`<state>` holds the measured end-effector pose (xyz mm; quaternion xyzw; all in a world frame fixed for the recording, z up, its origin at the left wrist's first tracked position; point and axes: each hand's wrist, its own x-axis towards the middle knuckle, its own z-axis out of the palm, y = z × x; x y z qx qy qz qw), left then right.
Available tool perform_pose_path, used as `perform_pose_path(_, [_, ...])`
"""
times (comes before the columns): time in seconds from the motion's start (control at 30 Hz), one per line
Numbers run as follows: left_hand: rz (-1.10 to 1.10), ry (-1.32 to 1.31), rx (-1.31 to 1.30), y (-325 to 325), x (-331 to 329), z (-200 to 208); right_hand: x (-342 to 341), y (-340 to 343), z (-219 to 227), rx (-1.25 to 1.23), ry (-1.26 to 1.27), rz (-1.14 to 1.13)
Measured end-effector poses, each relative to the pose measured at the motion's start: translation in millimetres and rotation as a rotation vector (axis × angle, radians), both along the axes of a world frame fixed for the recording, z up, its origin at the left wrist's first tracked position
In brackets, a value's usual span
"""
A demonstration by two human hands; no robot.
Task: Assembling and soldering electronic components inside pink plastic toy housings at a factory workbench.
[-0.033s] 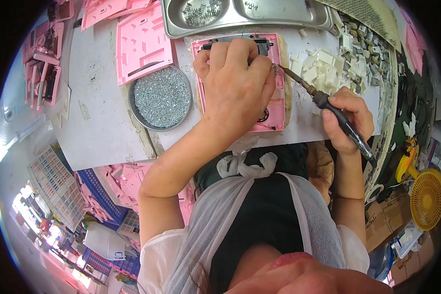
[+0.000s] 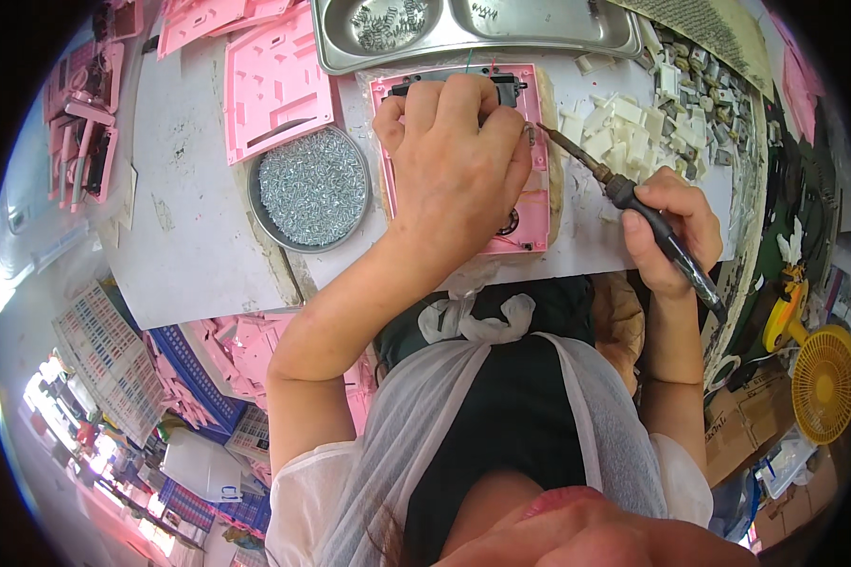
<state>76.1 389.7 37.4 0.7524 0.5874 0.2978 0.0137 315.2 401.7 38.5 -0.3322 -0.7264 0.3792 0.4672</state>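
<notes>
My right hand (image 2: 671, 231) grips the dark handle of a soldering iron (image 2: 667, 227). Its thin tip points up and left, by the right edge of a pink plastic housing (image 2: 539, 208). Over that housing lies my left hand (image 2: 459, 156), fingers bent and thumb drawn in. It covers much of the inside; what its fingertips hold is hidden. A black part (image 2: 509, 90) shows beyond the knuckles along the far side, with thin wires above it. Near my left thumb and index finger, a small metal piece (image 2: 529, 137) sits inside the housing's right side.
A round tin of small metal screws or pins (image 2: 312, 189) stands left of the housing, beside flat pink panels (image 2: 279, 90). Behind is a steel tray (image 2: 449, 52) with springs. White plastic pieces (image 2: 624, 137) and grey parts are heaped right. A yellow fan (image 2: 824, 383) stands far right.
The soldering iron's tip has shifted very slightly to the right, away from my left fingers. My left hand looks unmoved.
</notes>
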Motion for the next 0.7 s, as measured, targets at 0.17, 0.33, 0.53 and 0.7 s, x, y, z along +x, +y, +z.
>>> perform_pose_path(0.17, [-0.003,0.002,0.012,-0.1,-0.4,-1.4,-0.6,-1.1,0.8,-0.009,-0.028,0.02])
perform_pose_path(0.33, [0.001,0.02,0.018,-0.5,0.2,-0.7,0.4,-2.2,-0.5,0.006,-0.051,0.005])
perform_pose_path(0.53, [-0.002,0.03,0.021,-1.1,0.2,-0.2,8.5,-2.9,3.2,0.021,-0.011,-0.035])
perform_pose_path(0.7, [0.0,0.049,0.013,-1.5,1.2,1.0,13.9,-4.6,4.8,0.03,-0.006,-0.055])
